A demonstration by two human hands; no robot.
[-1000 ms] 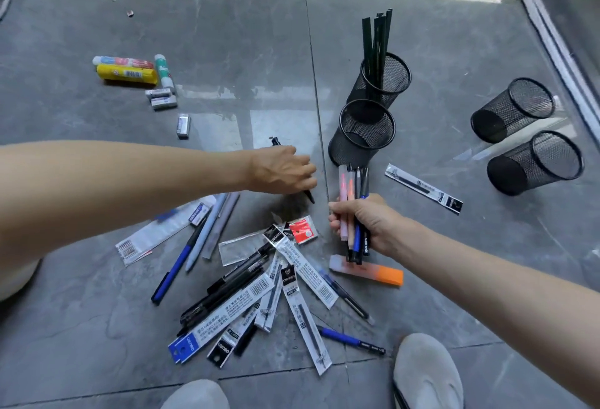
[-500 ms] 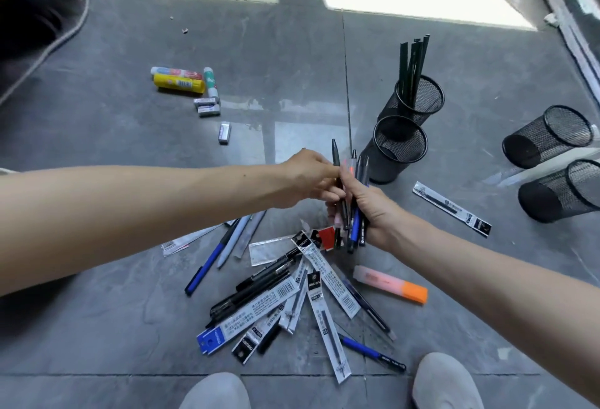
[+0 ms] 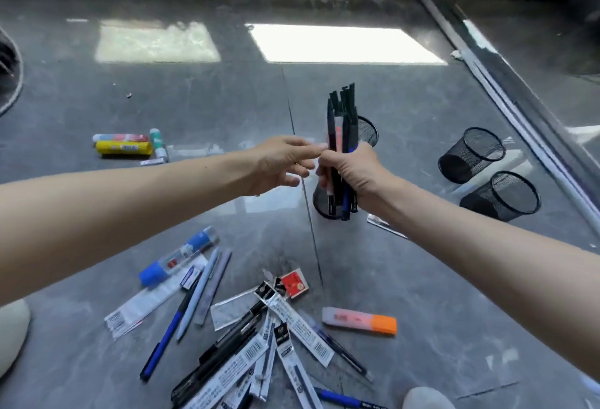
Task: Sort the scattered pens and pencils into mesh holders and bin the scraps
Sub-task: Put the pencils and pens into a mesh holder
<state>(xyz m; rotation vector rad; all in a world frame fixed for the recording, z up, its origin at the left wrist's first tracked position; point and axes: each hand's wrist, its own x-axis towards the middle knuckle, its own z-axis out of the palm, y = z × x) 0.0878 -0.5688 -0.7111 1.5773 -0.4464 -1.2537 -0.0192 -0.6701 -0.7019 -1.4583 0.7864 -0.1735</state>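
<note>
The right hand [image 3: 354,171] is gripping a bundle of pens [image 3: 339,155] upright in a closed fist, its grip wrapped tight around their middles, so that tips are sticking out above and below. The bundle is hanging over the near mesh holder [image 3: 319,204], which is mostly hidden behind the fist. A second holder [image 3: 368,132] is standing just behind it, with dark pencils [image 3: 347,97] rising from it.

The left hand [image 3: 282,165] is reaching across, its thumb and forefinger pinched together and touching the bundle's left side; whether that grip has hold of a single pen, I cannot tell.

Two more holders [image 3: 470,155] [image 3: 501,197] are lying on their sides on the floor [image 3: 194,90], well apart to the right, close beside each other.

Nearer the person, a loose heap of pens and refill packets [image 3: 259,343] is lying fanned out on the floor. A blue pen [image 3: 165,340] and two grey pens [image 3: 204,288] are lying just left of the heap. An orange highlighter [image 3: 360,319] is lying to its right. A blue-capped tube [image 3: 178,259] is lying left of the heap beside a clear wrapper [image 3: 146,301]. A red and white scrap [image 3: 293,285] is sitting at the heap's far end.

Far to the left, glue sticks [image 3: 125,145] are lying together.
</note>
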